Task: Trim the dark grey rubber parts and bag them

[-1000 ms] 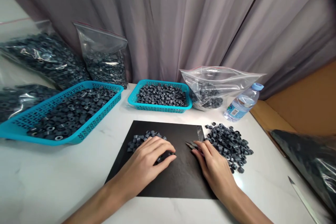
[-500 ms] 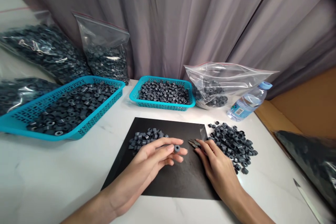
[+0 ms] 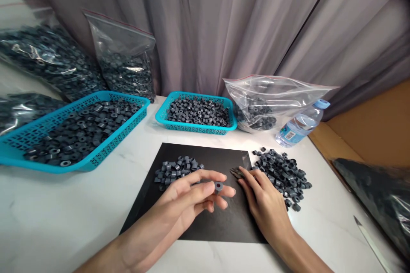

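Note:
Between the thumb and fingers of my left hand (image 3: 192, 198) is a small grey plastic ring (image 3: 218, 186), its hole facing me. My right hand (image 3: 265, 200) is wrapped round a pair of nippers (image 3: 236, 173); only the metal jaws show, pointing left, and the handles are hidden under my palm. Both hands are over a black mat (image 3: 224, 222). Behind my left hand, a small pile of grey rings (image 3: 177, 168) lies on the mat. A larger pile of rings (image 3: 285, 175) spreads on the table beyond my right hand.
Two blue baskets (image 3: 195, 129) (image 3: 96, 163) full of rings stand at the back and left. Zip bags of rings (image 3: 123, 64) lean at the back left. An open zip bag (image 3: 259, 106) and a water bottle (image 3: 299, 126) stand at back right. A pointed blade-like strip (image 3: 368, 239) lies at right.
My left hand has shifted slightly right and down with the ring, its fingers a little more spread. The ring's face has turned a bit. My right hand stays nearly in place with the nippers.

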The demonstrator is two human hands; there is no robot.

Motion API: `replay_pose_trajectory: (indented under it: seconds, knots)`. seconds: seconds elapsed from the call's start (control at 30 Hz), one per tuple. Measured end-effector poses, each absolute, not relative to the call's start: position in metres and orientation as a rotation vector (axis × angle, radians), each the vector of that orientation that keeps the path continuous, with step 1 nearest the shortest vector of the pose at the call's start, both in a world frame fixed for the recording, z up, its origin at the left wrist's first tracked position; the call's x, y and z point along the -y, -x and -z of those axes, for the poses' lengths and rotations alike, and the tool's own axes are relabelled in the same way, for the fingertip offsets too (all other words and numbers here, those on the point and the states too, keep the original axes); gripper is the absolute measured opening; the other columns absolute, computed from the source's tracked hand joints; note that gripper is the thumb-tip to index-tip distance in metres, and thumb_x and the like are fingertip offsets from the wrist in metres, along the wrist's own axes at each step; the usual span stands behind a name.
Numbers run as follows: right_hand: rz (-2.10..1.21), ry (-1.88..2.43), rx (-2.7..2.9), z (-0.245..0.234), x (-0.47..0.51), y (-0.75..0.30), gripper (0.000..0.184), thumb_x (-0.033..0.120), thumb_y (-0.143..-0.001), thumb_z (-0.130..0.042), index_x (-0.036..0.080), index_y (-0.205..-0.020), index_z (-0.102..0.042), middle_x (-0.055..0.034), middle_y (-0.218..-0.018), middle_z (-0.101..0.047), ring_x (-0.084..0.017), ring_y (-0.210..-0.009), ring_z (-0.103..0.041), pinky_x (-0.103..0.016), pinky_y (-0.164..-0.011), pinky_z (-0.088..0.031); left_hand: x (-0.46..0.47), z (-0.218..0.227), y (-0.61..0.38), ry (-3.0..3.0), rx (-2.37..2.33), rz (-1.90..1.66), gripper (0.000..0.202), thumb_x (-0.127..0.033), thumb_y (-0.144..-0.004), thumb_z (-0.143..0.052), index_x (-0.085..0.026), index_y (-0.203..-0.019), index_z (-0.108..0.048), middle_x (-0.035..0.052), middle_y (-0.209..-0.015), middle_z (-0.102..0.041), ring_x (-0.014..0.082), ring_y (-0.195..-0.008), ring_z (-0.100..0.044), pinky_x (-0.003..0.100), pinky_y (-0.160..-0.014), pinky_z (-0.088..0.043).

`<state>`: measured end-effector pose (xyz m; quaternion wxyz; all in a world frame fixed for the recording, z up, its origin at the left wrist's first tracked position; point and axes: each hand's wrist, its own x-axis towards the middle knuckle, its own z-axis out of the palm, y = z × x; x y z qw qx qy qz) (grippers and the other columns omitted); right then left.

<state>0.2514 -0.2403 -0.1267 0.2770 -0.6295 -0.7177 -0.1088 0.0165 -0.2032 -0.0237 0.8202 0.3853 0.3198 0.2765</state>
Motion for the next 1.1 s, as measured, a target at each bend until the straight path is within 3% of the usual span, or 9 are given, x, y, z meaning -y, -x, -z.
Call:
replay_pose_trajectory:
  seconds: [0.47, 0.7, 1.1]
  knots:
    - [0.277, 1.689, 1.946, 0.1236, 0.2421, -0.2515, 0.042, 0.035, -0.112, -0.031, 0.013, -0.128, -0.063, -0.0129, -0.103, -0.068, -0.024, -0.085, -0.071, -0.033, -0.066, -0.059, 0.2042, 0.0239, -0.018, -0.797, -0.664, -0.599, 0.008, -0.03, -0.099, -0.062, -0.024, -0.104, -0.062, 0.0047, -0.105, -0.077, 0.0159, -0.097, -0.063, 0.03, -0.088, -0.041]
    - [0.267, 1.666, 1.95, 0.122, 0.2417, -0.2511, 0.041, 0.034, -0.112, -0.031, 0.013, -0.128, -0.062, -0.0125, -0.102, -0.067, -0.024, -0.084, -0.07, -0.033, -0.066, -0.058, 0.2048, 0.0231, -0.0186, -0.852, -0.71, -0.592, 0.018, -0.032, -0.098, -0.064, -0.024, -0.114, -0.061, 0.0061, -0.113, -0.077, 0.0172, -0.1, -0.064, 0.032, -0.091, -0.04]
    - [0.234, 1.671, 1.95, 0.1229, 0.2414, -0.2513, 0.04, 0.035, -0.112, -0.03, 0.017, -0.128, -0.062, -0.0119, -0.104, -0.066, -0.024, -0.089, -0.069, -0.032, -0.072, -0.058, 0.2068, 0.0232, -0.0181, -0.916, -0.754, -0.556, 0.022, -0.033, -0.093, -0.07, -0.026, -0.113, -0.062, 0.0042, -0.118, -0.076, 0.0176, -0.113, -0.064, 0.031, -0.102, -0.038]
